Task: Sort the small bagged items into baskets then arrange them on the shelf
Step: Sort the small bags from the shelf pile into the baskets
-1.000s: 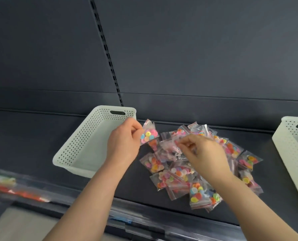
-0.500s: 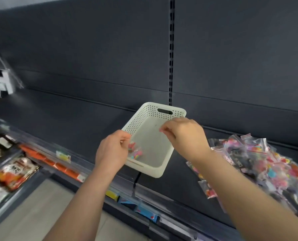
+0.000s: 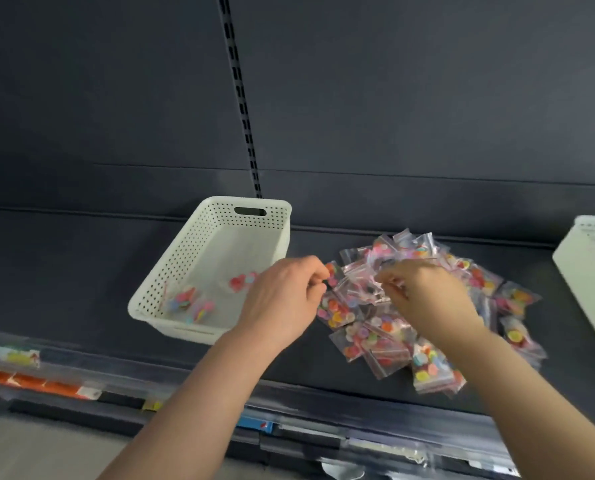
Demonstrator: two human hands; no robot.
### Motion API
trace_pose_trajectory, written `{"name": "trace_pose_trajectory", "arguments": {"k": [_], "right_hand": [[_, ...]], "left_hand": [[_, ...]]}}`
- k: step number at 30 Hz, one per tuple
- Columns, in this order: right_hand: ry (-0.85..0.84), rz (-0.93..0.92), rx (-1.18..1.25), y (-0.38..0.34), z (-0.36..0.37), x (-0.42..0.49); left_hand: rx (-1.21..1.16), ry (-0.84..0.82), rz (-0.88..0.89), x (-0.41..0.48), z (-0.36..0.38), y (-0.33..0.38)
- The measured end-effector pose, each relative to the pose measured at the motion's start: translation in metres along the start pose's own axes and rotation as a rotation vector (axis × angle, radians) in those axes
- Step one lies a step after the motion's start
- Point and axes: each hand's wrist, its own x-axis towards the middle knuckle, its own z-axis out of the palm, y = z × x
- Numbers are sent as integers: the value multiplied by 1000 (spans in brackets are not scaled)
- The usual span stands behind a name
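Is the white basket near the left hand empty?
No, a few small bags of coloured pieces lie on the floor of the white basket.

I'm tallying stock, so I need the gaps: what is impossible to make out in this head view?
Head view:
1. Right basket: cut off by the frame edge, contents unseen.
2. Pile of bags: overlapping, partly under the right hand, so no count.
3. Left hand: blur hides whether it pinches a bag; same for the right hand.
4. Shelf-edge labels: blurred, unreadable.
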Motion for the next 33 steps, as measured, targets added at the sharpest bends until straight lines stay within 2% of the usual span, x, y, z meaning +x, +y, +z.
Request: {"name": "trace_pose_trajectory", "arguments": {"k": [4, 8, 11, 15, 17, 19, 22, 25, 30, 33], "right_hand": [[-11, 80, 52, 20, -1, -31], [-62, 132, 89, 24, 1, -45], [-70, 94, 131, 21, 1, -46], [-116, 78, 55, 20, 8, -42], [-36, 87, 125, 20, 8, -41], [82, 139, 296, 18, 1, -41], [198, 228, 503, 16, -14, -38], [153, 214, 477, 20, -16, -35], [31, 189, 400, 20, -5, -36], [29, 182, 377, 14, -4, -33]], "left_hand": [[5, -175, 30, 0, 33, 13], [10, -175, 31, -3, 52, 12], [2, -166, 11, -4, 57, 10], [-1, -142, -23, -8, 59, 8], [17, -105, -56, -7, 59, 6], [42, -81, -96, -4, 58, 3], [56, -146, -151, 0, 58, 2], [111, -205, -175, -1, 60, 5], [140, -163, -166, 1, 62, 6], [124, -134, -151, 2, 57, 9]]}}
